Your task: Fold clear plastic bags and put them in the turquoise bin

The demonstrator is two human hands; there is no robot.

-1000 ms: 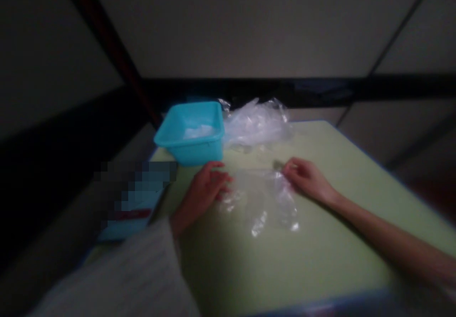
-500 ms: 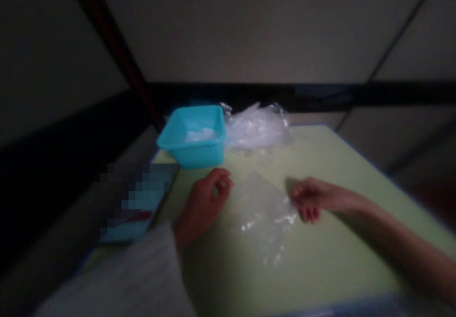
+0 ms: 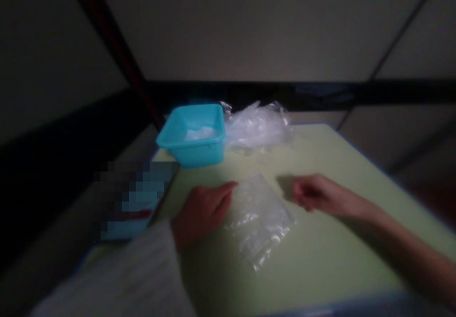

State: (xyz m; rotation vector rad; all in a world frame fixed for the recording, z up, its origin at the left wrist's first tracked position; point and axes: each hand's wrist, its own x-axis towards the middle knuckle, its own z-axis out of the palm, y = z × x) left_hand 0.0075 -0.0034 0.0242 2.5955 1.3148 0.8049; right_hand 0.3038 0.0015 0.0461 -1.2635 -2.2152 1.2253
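A clear plastic bag [image 3: 261, 212] lies flat and slightly crinkled in the middle of the table, catching light along its lower edge. My left hand [image 3: 203, 212] is at the bag's left side, thumb and forefinger pinched together on its edge. To the right of the bag, my right hand [image 3: 317, 194] hovers a little above the tabletop. Its fingers are curled in, apart from the bag, and nothing shows in them.
A turquoise plastic basin [image 3: 199, 153] with whitish material inside stands at the back left of the yellow-green table [image 3: 331, 255]. Beside it is a heap of clear plastic bags [image 3: 256, 127]. A partly pixelated flat panel [image 3: 146, 198] lies at the left edge.
The bag has shifted left and turned a little. My left hand has come down and closed on its edge. My right hand has curled its fingers and is now clear of the bag.
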